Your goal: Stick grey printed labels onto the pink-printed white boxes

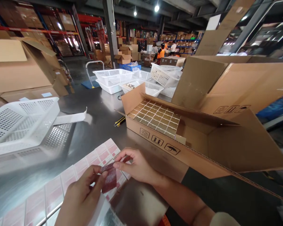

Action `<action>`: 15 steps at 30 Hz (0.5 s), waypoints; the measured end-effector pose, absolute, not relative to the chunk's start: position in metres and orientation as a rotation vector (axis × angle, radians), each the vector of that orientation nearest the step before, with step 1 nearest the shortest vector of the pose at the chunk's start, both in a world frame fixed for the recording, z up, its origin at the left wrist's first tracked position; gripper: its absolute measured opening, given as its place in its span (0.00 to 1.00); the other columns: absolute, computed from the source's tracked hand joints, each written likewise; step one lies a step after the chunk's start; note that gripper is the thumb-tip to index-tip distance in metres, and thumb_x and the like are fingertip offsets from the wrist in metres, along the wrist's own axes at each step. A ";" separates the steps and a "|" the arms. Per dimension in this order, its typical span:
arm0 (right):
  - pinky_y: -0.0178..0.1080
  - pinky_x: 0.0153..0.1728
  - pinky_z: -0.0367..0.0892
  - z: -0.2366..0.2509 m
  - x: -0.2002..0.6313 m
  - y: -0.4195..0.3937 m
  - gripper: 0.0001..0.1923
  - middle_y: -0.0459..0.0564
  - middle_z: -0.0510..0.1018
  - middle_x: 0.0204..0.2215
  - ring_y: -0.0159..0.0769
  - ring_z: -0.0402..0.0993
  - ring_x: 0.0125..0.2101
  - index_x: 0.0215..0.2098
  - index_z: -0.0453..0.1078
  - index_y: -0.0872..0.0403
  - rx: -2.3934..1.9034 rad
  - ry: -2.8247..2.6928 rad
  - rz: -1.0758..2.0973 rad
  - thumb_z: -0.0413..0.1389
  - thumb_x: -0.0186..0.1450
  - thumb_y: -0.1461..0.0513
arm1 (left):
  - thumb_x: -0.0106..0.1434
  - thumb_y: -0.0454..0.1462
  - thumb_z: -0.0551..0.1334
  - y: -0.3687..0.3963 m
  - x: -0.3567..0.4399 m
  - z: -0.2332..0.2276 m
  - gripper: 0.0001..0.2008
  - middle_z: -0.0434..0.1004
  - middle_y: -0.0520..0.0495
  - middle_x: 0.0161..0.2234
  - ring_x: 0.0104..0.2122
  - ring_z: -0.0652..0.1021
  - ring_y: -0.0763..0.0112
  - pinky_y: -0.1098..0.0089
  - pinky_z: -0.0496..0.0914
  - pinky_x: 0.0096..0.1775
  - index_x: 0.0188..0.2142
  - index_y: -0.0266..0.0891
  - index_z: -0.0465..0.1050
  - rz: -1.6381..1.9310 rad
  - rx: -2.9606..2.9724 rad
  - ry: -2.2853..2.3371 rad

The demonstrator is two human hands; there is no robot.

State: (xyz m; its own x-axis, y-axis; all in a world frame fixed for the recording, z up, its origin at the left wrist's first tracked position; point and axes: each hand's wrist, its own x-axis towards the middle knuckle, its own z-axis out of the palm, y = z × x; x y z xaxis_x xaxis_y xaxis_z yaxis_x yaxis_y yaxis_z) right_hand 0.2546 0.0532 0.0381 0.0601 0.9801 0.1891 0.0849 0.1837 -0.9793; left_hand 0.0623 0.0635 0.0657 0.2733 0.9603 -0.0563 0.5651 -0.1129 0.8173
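Both my hands pinch a small dark-red piece, like thin film or a sticker (110,180); its exact kind is unclear. Between thumb and fingers, my left hand (85,188) grips its left upper edge. The fingertips of my right hand (134,164) close on its upper right corner. Below lie rows of flat pink-and-white boxes (68,179), set side by side on the metal table. Beneath my left wrist shows a whitish, partly see-through sheet (103,210); whether that hand holds it, I cannot tell.
An open carton (153,141) with several small boxes packed in its left part stands to the right. A white perforated basket (23,122) sits at left, near a curled paper strip (70,118). A yellow-black cutter (119,121) lies by the carton. Stacked baskets (113,77) stand behind.
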 end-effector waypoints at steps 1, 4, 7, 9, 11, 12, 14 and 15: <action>0.36 0.35 0.68 0.039 0.254 0.053 0.16 0.47 0.80 0.31 0.33 0.75 0.32 0.32 0.77 0.54 -1.152 -1.287 0.989 0.67 0.57 0.50 | 0.61 0.55 0.58 0.064 0.062 0.066 0.16 0.77 0.56 0.24 0.23 0.75 0.68 0.73 0.64 0.28 0.34 0.46 0.70 0.649 1.787 1.391; 0.35 0.35 0.67 0.041 0.252 0.051 0.16 0.46 0.79 0.29 0.32 0.74 0.31 0.32 0.76 0.54 -1.138 -1.268 1.034 0.66 0.58 0.50 | 0.61 0.56 0.58 0.063 0.063 0.067 0.17 0.78 0.57 0.25 0.25 0.75 0.69 0.74 0.65 0.29 0.34 0.46 0.70 0.626 1.781 1.390; 0.35 0.36 0.67 0.042 0.249 0.050 0.15 0.45 0.78 0.29 0.31 0.73 0.31 0.32 0.74 0.54 -1.122 -1.271 1.029 0.64 0.60 0.51 | 0.60 0.56 0.58 0.063 0.062 0.068 0.18 0.80 0.57 0.27 0.26 0.76 0.70 0.74 0.66 0.31 0.36 0.47 0.71 0.611 1.739 1.398; 0.34 0.36 0.66 0.041 0.248 0.050 0.14 0.44 0.77 0.29 0.30 0.72 0.31 0.33 0.73 0.54 -1.107 -1.286 0.984 0.62 0.63 0.52 | 0.59 0.57 0.60 0.065 0.060 0.066 0.20 0.82 0.55 0.31 0.30 0.79 0.67 0.73 0.67 0.33 0.39 0.47 0.71 0.616 1.674 1.387; 0.34 0.36 0.67 0.041 0.248 0.050 0.12 0.44 0.76 0.29 0.30 0.71 0.31 0.34 0.71 0.54 -1.094 -1.317 0.919 0.60 0.65 0.53 | 0.56 0.59 0.62 0.068 0.056 0.062 0.24 0.84 0.51 0.36 0.34 0.81 0.62 0.71 0.69 0.33 0.44 0.47 0.71 0.620 1.588 1.347; 0.34 0.36 0.67 0.040 0.248 0.051 0.12 0.45 0.75 0.30 0.30 0.71 0.32 0.35 0.71 0.54 -1.086 -1.341 0.884 0.59 0.66 0.53 | 0.55 0.59 0.63 0.070 0.054 0.059 0.27 0.84 0.49 0.38 0.35 0.81 0.61 0.71 0.70 0.32 0.46 0.46 0.71 0.610 1.547 1.312; 0.35 0.37 0.68 0.040 0.248 0.052 0.10 0.46 0.76 0.32 0.32 0.72 0.34 0.35 0.70 0.53 -1.061 -1.406 0.794 0.57 0.68 0.54 | 0.53 0.59 0.66 0.073 0.050 0.056 0.32 0.84 0.46 0.40 0.36 0.81 0.59 0.70 0.71 0.32 0.50 0.44 0.70 0.589 1.462 1.248; 0.35 0.38 0.68 0.040 0.249 0.052 0.10 0.47 0.76 0.33 0.32 0.73 0.35 0.35 0.70 0.53 -1.046 -1.439 0.736 0.56 0.68 0.55 | 0.53 0.58 0.68 0.073 0.049 0.056 0.34 0.84 0.46 0.41 0.36 0.81 0.60 0.70 0.72 0.32 0.53 0.44 0.68 0.602 1.414 1.234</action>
State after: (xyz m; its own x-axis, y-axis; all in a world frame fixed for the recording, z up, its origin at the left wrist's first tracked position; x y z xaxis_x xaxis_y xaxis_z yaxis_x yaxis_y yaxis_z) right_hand 0.2491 0.0523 0.0403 0.0504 0.9056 0.4212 0.1881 0.4056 -0.8945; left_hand 0.0490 0.0734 0.0558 0.3257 0.9056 -0.2718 0.3426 0.1548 0.9266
